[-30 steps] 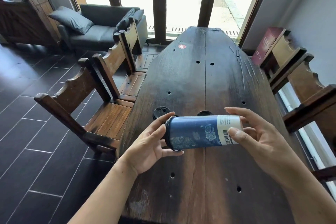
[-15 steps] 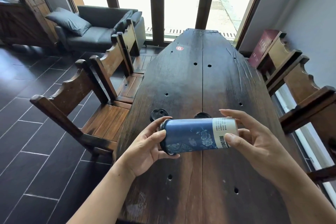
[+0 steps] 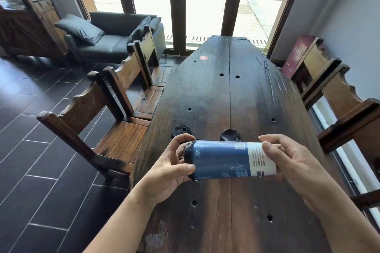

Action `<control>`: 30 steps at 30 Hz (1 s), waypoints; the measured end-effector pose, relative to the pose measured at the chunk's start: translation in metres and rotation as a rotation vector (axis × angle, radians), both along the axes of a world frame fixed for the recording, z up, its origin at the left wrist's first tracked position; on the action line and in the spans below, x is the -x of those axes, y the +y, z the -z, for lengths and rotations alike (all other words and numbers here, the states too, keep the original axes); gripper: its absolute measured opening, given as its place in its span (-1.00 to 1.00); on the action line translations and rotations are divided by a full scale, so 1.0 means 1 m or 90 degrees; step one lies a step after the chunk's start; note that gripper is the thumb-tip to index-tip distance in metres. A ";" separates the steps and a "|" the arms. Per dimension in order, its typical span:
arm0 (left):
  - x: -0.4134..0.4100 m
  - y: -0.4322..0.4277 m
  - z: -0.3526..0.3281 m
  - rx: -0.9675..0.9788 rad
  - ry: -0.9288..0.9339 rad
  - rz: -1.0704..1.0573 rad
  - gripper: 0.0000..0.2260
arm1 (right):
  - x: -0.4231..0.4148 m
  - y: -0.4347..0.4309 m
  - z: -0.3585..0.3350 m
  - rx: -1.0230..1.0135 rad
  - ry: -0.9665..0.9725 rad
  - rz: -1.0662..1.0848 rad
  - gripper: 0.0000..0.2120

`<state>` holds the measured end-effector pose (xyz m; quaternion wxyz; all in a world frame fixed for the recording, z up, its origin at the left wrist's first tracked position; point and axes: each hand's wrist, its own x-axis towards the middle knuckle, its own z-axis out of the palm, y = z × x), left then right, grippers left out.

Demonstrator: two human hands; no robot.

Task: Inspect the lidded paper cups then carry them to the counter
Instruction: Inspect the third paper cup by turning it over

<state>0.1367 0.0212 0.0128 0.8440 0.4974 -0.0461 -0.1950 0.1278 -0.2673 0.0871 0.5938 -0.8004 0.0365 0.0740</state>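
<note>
Head view: inspecting blue cup point(image 3: 224, 160), sideways over worktop point(image 3: 205, 92).
Left grip point(image 3: 170, 170): curled round lid point(image 3: 188, 160).
Right grip point(image 3: 294, 170): pinching white end.
Next: probably two cups point(image 3: 181, 131) behind it.

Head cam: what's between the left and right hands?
In the head view, only the blue lidded paper cup, held on its side. The left hand grips its black-lid end, the right hand its white-banded base.
</note>
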 end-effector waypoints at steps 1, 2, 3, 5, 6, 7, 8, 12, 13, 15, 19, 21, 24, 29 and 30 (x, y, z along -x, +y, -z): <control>0.000 0.000 -0.001 0.003 -0.001 0.003 -0.43 | 0.000 0.000 0.000 -0.004 0.002 0.001 -0.47; 0.000 0.000 -0.001 0.003 -0.001 0.005 -0.42 | 0.001 0.000 0.000 -0.003 -0.001 -0.003 -0.48; 0.001 -0.001 -0.001 0.002 0.000 0.010 -0.42 | 0.002 -0.001 0.000 -0.003 -0.007 -0.007 -0.53; 0.001 0.000 -0.001 0.005 0.007 0.022 -0.41 | 0.003 -0.002 0.001 0.000 -0.018 -0.011 -0.60; 0.001 0.000 -0.001 0.010 0.012 0.026 -0.41 | 0.003 -0.004 0.002 0.001 -0.020 -0.009 -0.59; 0.002 0.001 -0.001 0.013 0.016 0.030 -0.40 | 0.003 -0.004 0.002 0.003 -0.024 -0.009 -0.59; 0.002 0.002 -0.001 0.009 0.017 0.033 -0.38 | 0.004 -0.004 0.002 0.003 -0.029 -0.010 -0.61; 0.002 0.004 -0.005 -0.005 0.020 0.058 -0.26 | 0.007 -0.005 -0.002 0.006 -0.064 -0.019 -0.64; 0.002 0.004 -0.006 0.000 0.024 0.061 -0.23 | 0.007 -0.005 -0.004 0.019 -0.077 -0.026 -0.68; 0.002 0.004 -0.008 0.011 0.036 0.055 -0.23 | 0.010 -0.004 -0.008 0.030 -0.106 -0.050 -0.72; 0.002 0.003 -0.008 0.034 0.064 0.022 -0.32 | 0.013 -0.001 -0.015 0.042 -0.144 -0.094 -0.67; 0.002 0.003 -0.007 0.044 0.074 0.016 -0.34 | 0.015 0.000 -0.016 0.049 -0.156 -0.112 -0.62; 0.003 0.003 -0.007 0.050 0.068 0.021 -0.39 | 0.016 0.000 -0.015 0.062 -0.170 -0.124 -0.57; 0.004 0.006 -0.006 0.040 0.067 0.017 -0.34 | 0.012 0.000 -0.013 0.053 -0.167 -0.130 -0.60; 0.003 0.006 -0.006 0.040 0.063 0.015 -0.35 | 0.012 0.000 -0.013 0.047 -0.163 -0.133 -0.61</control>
